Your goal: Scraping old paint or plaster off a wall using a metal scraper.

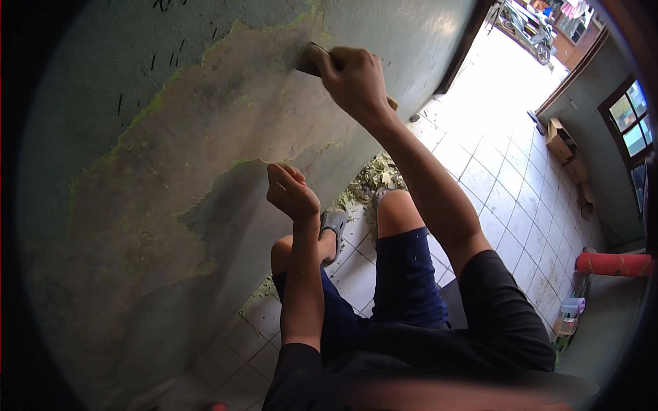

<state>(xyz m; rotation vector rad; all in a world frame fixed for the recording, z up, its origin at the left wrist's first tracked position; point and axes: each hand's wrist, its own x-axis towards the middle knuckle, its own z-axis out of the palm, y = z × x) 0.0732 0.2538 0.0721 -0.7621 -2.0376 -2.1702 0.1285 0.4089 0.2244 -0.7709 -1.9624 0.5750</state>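
My right hand (356, 77) is closed round a scraper (310, 61), its flat blade up against the wall and its handle end showing past the wrist. Around the blade, a large bare patch (199, 103) of the wall shows greyish brown, rimmed with ragged yellow-green paint. Lower down, my left hand (293, 190) is closed in a pinch beside the patch's lower edge. A thin pale curl shows at its fingertips; whether it is held or part of the wall edge, I cannot make out.
Paint flakes (377, 175) lie heaped on the tiled floor (507, 185) along the wall's foot, near my grey clogs (334, 229). Cardboard boxes (565, 147) stand by the opposite wall. A red cylinder (612, 264) is at the right. Beyond the bright doorway stands a motorbike (531, 31).
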